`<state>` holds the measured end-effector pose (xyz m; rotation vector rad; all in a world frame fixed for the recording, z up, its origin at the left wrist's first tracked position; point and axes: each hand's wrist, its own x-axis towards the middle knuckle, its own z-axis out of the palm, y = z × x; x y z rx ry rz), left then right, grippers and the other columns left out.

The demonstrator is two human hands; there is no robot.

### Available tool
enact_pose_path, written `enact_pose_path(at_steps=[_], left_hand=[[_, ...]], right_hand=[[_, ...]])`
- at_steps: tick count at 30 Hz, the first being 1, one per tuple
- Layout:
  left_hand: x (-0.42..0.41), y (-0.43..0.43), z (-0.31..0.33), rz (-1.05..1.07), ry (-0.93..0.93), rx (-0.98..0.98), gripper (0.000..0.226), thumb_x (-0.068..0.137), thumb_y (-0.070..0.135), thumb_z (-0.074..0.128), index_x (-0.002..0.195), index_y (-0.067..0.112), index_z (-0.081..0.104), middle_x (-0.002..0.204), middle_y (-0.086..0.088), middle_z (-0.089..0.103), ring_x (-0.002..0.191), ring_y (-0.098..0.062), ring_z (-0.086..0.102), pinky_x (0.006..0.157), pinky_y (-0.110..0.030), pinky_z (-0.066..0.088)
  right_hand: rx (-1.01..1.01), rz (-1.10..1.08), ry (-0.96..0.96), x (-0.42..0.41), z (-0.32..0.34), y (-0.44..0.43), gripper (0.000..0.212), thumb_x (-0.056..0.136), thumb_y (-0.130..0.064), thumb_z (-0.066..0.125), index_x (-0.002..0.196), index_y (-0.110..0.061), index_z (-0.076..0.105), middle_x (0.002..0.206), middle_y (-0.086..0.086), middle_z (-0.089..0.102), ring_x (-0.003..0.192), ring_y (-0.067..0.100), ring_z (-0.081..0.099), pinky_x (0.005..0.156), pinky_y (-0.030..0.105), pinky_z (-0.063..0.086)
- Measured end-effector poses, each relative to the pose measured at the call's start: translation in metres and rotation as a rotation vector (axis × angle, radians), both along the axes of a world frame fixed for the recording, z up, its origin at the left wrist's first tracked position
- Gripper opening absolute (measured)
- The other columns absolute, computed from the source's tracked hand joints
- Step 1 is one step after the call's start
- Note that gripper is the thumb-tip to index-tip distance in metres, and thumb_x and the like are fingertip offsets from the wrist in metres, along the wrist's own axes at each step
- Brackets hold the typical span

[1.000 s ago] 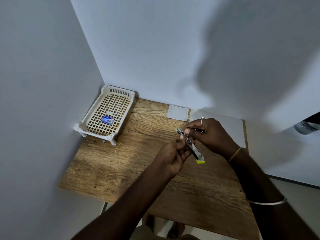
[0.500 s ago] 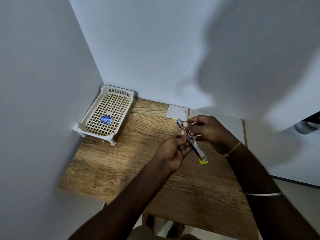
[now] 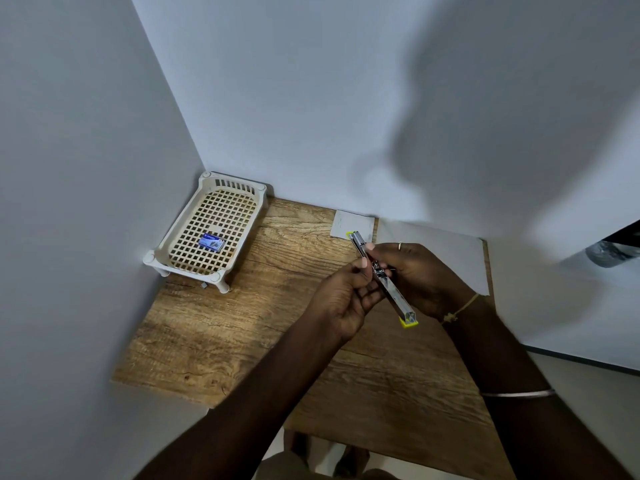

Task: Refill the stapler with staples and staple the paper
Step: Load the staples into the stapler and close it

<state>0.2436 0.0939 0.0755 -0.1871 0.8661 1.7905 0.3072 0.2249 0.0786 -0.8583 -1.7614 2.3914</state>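
I am tilting the stapler (image 3: 381,277) farther up than before. The basket (image 3: 180,233) is holding a blue staple box (image 3: 211,242). My left hand (image 3: 343,299) and right hand (image 3: 420,275) are both closing their grip around the stapler.

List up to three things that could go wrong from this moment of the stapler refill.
1. The stapler is opened out flat in mid-air between the left hand and right hand; it might snap shut on a fingertip.
2. Loose staples could drop onto the table.
3. The staple box sits in the tray, away from both hands.
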Motion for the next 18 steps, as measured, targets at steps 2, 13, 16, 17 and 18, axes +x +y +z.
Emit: enact_pose_path(at_steps=[2, 13, 16, 17, 18], left_hand=[[-0.002, 0.000, 0.001, 0.012, -0.009, 0.009, 0.019, 0.099, -0.003, 0.048, 0.099, 0.004, 0.066, 0.082, -0.007, 0.077, 0.074, -0.017, 0.076, 0.062, -0.030, 0.061], [-0.013, 0.000, 0.007, 0.075, -0.057, 0.029, 0.018, 0.100, -0.003, 0.048, 0.098, 0.002, 0.065, 0.081, -0.009, 0.078, 0.072, -0.016, 0.076, 0.060, -0.028, 0.061], [-0.011, 0.001, 0.008, 0.062, -0.055, 0.024, 0.016, 0.099, -0.003, 0.049, 0.099, 0.001, 0.064, 0.081, -0.009, 0.077, 0.071, -0.017, 0.076, 0.061, -0.027, 0.062], [-0.011, 0.001, 0.009, 0.053, -0.053, 0.022, 0.015, 0.098, -0.003, 0.050, 0.099, 0.001, 0.064, 0.081, -0.009, 0.077, 0.071, -0.017, 0.076, 0.060, -0.027, 0.062], [-0.011, 0.001, 0.009, 0.045, -0.055, 0.021, 0.015, 0.098, -0.005, 0.049, 0.100, 0.000, 0.063, 0.083, -0.010, 0.077, 0.071, -0.018, 0.076, 0.059, -0.027, 0.061]], right_hand=[[0.006, -0.023, 0.039, 0.005, -0.008, 0.004, 0.030, 0.096, -0.034, 0.065, 0.095, -0.006, 0.075, 0.076, 0.002, 0.063, 0.070, 0.015, 0.057, 0.068, 0.026, 0.050], [0.282, 0.256, 0.135, 0.034, -0.012, 0.018, 0.084, 0.074, 0.005, 0.082, 0.146, -0.021, 0.048, 0.143, -0.005, 0.060, 0.134, 0.014, 0.055, 0.096, 0.024, 0.052], [0.294, 0.149, 0.168, 0.026, -0.002, 0.013, 0.081, 0.070, 0.013, 0.078, 0.142, -0.011, 0.050, 0.131, -0.009, 0.069, 0.126, 0.012, 0.061, 0.092, 0.022, 0.054], [0.297, 0.125, 0.181, 0.024, 0.001, 0.011, 0.081, 0.067, 0.009, 0.079, 0.140, -0.012, 0.052, 0.128, -0.009, 0.070, 0.125, 0.011, 0.061, 0.093, 0.023, 0.054], [0.294, 0.104, 0.199, 0.023, 0.003, 0.009, 0.079, 0.066, 0.004, 0.080, 0.138, -0.013, 0.054, 0.126, -0.008, 0.071, 0.124, 0.013, 0.061, 0.096, 0.026, 0.054]])
